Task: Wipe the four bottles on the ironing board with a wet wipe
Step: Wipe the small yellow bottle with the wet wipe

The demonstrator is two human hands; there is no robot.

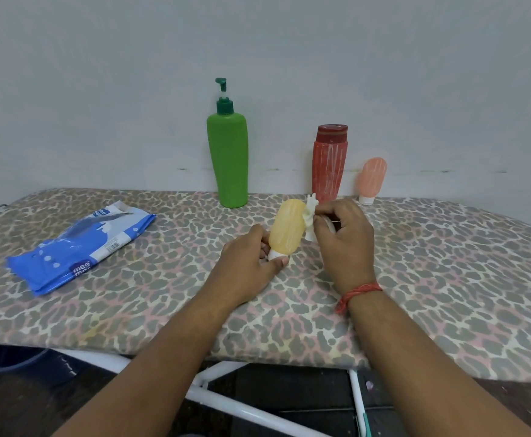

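Note:
My left hand (248,257) grips a small yellow squeeze bottle (286,228) by its white cap end, holding it tilted above the ironing board (447,247). My right hand (343,238) pinches a crumpled white wet wipe (310,216) against the bottle's right side. Behind them stand a tall green pump bottle (228,159), a red bottle (329,165) with a dark red cap, and a small pink squeeze bottle (371,179) resting on its white cap against the wall.
A blue and white wet wipe pack (81,244) lies on the board's left part. The leopard-print board butts against a grey wall. White metal legs (226,402) and a dark floor show below its near edge.

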